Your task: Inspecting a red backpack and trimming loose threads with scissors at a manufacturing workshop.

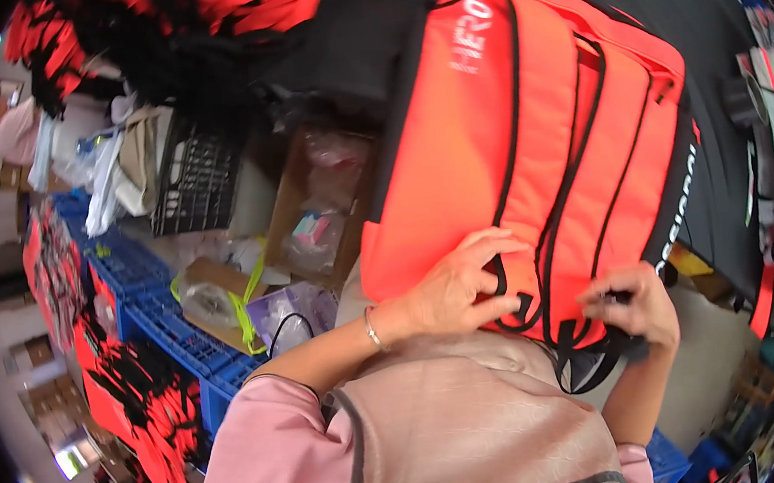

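Note:
A bright orange-red backpack [463,158] with black edging lies before me, its padded shoulder straps [547,102] facing up. My left hand [467,285] is at the lower end of one shoulder strap, thumb and fingers closed round its edge beside a small black buckle [524,307]. To the right, my right hand [635,308] is slightly blurred, its fingers bent together on black webbing [617,346] by the other strap's lower end. Part of that webbing is hidden under the fingers. Loose black loops hang from the backpack's lower edge over my apron [481,420].
Left of the backpack stands an open cardboard box [293,204] with plastic bags, near a black crate [196,177]. Blue crates [160,322] and piled orange-black pieces [130,400] line the left. Black fabric [713,113] lies beyond the backpack. Another person [17,134] is at the far left.

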The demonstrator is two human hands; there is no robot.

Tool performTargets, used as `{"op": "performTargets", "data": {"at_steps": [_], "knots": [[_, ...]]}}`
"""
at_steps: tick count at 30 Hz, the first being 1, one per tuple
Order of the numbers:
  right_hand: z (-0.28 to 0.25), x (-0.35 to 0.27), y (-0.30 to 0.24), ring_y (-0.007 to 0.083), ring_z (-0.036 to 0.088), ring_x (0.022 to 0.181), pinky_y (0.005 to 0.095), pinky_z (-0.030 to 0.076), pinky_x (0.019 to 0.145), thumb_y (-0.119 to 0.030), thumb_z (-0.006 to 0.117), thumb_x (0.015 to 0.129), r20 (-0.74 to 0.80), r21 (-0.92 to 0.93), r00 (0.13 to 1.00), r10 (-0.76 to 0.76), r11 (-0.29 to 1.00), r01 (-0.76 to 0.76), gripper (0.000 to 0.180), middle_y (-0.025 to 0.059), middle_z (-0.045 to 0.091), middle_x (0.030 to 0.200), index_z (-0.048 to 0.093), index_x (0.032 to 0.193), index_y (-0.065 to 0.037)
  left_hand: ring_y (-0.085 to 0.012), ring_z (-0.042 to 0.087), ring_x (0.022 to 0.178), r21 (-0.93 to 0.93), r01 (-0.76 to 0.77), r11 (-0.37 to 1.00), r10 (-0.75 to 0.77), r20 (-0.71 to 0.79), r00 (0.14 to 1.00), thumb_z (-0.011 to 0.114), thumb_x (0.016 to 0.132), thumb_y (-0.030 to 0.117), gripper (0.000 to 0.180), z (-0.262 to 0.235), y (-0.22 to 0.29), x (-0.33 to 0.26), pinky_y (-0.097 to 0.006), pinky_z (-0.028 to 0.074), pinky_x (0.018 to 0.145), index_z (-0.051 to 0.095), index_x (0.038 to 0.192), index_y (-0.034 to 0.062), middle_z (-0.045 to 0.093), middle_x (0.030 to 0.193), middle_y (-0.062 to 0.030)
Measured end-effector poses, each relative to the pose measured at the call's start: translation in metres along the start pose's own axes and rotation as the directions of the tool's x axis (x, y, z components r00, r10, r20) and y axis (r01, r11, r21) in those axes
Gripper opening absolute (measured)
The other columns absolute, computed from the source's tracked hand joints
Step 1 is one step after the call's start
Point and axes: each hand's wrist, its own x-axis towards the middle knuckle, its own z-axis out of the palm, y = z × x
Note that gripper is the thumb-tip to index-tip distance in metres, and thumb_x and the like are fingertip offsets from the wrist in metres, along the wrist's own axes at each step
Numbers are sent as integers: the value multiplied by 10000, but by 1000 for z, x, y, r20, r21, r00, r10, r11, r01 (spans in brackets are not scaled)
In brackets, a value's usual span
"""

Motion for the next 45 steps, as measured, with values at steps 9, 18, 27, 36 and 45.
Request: {"op": "performTargets", "data": {"at_steps": [9, 18, 27, 36, 45], "knots": [[23, 33, -25, 85, 607, 707, 231, 485, 658, 31, 609, 833, -468, 24, 882, 54, 999, -49, 145, 23, 663, 757, 694, 951, 36, -236, 650, 1012, -404, 305, 863, -503, -627, 595, 727, 835, 118, 174, -85, -5, -79, -392, 529, 898, 704, 925, -29, 632, 1194, -159], [102, 145, 0, 76, 548, 690, 260, 460, 614, -39, 712, 835, -392, -75, 887, -245, 969, 234, 88, 34, 590, 711, 650, 880, 3, -199, 677, 898, -417, 486, 768, -629, -351, 693, 795, 789, 306, 565, -30, -39, -61, -340, 526, 832, 587, 1207, -12, 708, 990, -146], [114, 108, 13, 111, 511, 567, 280, 442, 539, -152, 795, 794, -234, -106, 953, -194, 979, 173, 219, 68, 557, 646, 620, 815, -21, -194, 670, 933, -316, 425, 848, -529, -486, 695, 785, 803, 269, 415, -27, -41, -64, -324, 523, 817, 663, 1088, -7, 698, 1011, -135], [116, 113, 33, 48, 557, 645, 235, 456, 578, -28, 770, 789, -209, 49, 948, -238, 966, 254, 133, 9, 609, 688, 641, 817, -9, -270, 635, 902, 494, -66, 867, 403, -616, 677, 702, 818, 28, 181, -123, -19, 98, -345, 516, 795, 688, 998, 40, 672, 1011, -104], [101, 104, 25, 21, 459, 669, 224, 391, 585, -154, 711, 903, -128, 536, 991, -22, 839, 89, 155, -74, 530, 703, 653, 860, -17, -350, 328, 1396, 811, -106, 576, 226, -33, 974, 596, 929, 389, 594, -102, -77, 193, -556, 211, 1162, 457, 1424, 91, 436, 1473, -119]]}}
